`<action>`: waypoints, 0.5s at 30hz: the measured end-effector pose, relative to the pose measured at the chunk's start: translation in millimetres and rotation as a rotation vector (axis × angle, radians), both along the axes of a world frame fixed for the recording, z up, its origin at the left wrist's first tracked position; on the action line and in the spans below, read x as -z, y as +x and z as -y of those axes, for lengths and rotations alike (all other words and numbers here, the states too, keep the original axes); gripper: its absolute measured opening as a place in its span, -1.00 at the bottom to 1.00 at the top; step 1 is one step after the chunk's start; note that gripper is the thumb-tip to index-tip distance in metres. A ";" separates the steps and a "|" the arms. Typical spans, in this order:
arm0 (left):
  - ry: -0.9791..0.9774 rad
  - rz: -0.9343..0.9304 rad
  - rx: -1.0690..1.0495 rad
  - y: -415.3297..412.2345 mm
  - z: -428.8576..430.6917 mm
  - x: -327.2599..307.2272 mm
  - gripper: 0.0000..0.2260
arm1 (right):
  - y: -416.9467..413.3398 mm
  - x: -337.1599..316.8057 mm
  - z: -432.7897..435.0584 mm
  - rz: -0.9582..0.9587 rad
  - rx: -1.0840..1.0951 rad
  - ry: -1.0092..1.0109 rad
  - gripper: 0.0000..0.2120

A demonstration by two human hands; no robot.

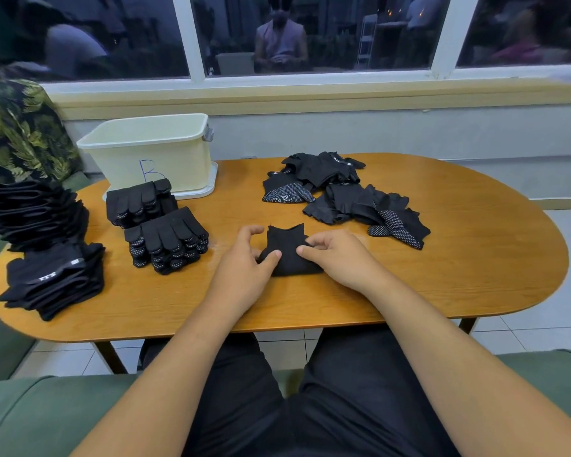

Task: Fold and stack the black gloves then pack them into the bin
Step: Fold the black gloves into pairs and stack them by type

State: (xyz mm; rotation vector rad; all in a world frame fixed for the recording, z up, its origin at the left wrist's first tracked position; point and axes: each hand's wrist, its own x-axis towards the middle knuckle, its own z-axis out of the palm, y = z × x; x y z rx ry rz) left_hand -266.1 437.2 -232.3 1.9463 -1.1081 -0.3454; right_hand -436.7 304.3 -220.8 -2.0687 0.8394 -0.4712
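A folded black glove [287,250] lies on the wooden table [442,275] in front of me. My left hand [244,262] pinches its left edge with thumb and curled fingers. My right hand [335,255] pinches its right edge. Two stacks of folded gloves [165,239] stand to the left, in front of the cream bin [152,153] marked with a blue B. A loose heap of unfolded black gloves [340,192] lies at the back right, some showing white grip dots.
More black glove piles [53,278] sit at the table's left end. A person in a leaf-print shirt [17,130] sits at the far left. A window ledge runs behind the table. A green sofa [30,407] is under me.
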 end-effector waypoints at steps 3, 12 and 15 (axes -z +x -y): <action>0.012 0.123 -0.038 -4.8 7.3 4.0 -0.73 | 5.6 1.9 0.8 -0.004 0.054 -0.024 -0.77; 0.071 0.359 -0.005 -2.6 21.4 9.9 -0.73 | 18.8 9.4 -5.4 -0.044 0.242 -0.245 -0.78; 0.168 0.443 0.018 -5.1 23.2 7.9 -0.68 | 21.5 12.0 -12.7 -0.056 0.316 -0.321 -0.85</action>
